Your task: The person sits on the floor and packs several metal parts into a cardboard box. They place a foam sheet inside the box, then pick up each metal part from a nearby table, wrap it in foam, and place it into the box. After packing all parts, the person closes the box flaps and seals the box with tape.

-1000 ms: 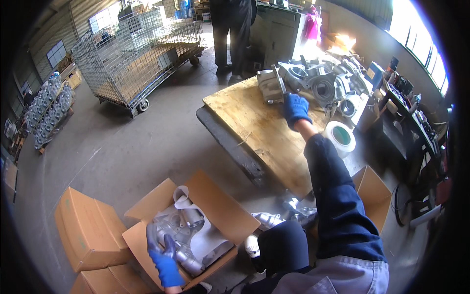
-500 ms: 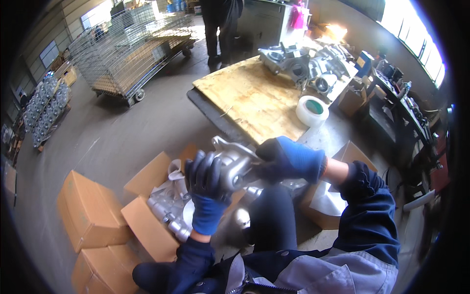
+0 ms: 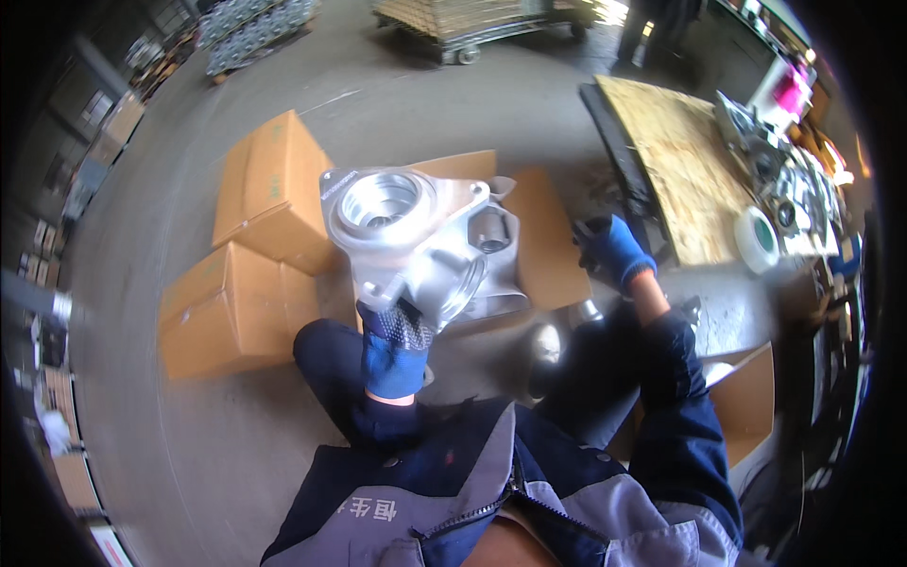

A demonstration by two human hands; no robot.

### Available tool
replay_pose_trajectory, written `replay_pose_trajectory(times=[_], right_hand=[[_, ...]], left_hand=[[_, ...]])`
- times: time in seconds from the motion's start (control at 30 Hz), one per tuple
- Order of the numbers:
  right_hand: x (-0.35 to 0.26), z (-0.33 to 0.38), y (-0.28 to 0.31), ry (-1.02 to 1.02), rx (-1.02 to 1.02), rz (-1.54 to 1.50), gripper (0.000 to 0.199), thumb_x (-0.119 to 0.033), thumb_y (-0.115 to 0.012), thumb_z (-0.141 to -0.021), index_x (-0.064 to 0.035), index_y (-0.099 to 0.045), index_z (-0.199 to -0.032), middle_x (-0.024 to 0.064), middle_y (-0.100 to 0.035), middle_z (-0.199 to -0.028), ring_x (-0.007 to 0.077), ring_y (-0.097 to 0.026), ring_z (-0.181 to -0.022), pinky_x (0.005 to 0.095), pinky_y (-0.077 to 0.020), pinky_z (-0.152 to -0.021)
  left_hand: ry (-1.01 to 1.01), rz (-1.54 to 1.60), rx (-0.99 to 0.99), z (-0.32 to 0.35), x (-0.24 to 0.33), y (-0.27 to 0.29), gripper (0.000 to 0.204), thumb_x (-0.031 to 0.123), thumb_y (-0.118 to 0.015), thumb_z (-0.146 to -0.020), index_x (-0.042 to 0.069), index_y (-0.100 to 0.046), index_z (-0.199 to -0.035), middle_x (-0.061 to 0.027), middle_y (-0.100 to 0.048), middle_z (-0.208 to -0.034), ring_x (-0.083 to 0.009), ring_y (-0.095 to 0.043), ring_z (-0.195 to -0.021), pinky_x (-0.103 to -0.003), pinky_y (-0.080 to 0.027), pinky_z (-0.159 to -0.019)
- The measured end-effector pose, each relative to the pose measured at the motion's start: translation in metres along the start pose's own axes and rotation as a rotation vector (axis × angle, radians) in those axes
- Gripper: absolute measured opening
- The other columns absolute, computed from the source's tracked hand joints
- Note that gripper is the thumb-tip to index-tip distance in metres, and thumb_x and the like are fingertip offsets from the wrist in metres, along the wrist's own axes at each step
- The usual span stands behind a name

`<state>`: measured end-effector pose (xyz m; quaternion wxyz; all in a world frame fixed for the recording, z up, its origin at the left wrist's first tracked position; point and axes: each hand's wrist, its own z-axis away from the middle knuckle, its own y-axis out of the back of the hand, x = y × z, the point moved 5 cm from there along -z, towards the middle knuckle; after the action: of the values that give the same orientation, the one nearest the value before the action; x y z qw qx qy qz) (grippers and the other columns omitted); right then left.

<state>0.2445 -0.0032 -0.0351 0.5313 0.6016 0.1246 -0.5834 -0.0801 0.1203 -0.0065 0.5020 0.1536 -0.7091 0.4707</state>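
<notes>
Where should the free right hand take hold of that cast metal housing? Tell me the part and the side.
Grip the flat flange around the big round bore, coming from the upper right. The left hand already clamps the metal housing from below with its fingers on the lower edge, so the top is free. The right hand is apart on that side, and the flange rim probably offers a flat, firm hold.
</notes>
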Motion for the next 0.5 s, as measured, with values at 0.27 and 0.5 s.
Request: replay_pose_trajectory(times=[0.27, 0.5], right_hand=[[0.002, -0.007, -0.037, -0.009, 0.03, 0.425, 0.04, -0.035, -0.054, -0.09, -0.0016, -0.071, -0.077, 0.013, -0.069, -0.064, 0.0274, -0.069, -0.06, 0.0385, -0.0541, -0.068], [-0.013, -0.006, -0.045, -0.088, -0.019, 0.39, 0.036, -0.032, -0.056, -0.09, -0.0012, -0.071, -0.078, 0.0125, -0.068, -0.062, 0.0248, -0.07, -0.059, 0.0361, -0.0544, -0.064]], left_hand=[[0.187, 0.973, -0.186, -0.025, 0.043, -0.018, 0.086, 0.066, -0.067, -0.078, 0.006, -0.048, -0.137, -0.0201, -0.052, -0.133, -0.0338, -0.053, -0.123, -0.046, -0.047, -0.104], [0.046, 0.972, -0.223, -0.017, 0.057, -0.007, 0.077, 0.051, -0.067, -0.087, -0.001, -0.042, -0.138, -0.0188, -0.055, -0.126, -0.0315, -0.056, -0.117, -0.047, -0.047, -0.102]])
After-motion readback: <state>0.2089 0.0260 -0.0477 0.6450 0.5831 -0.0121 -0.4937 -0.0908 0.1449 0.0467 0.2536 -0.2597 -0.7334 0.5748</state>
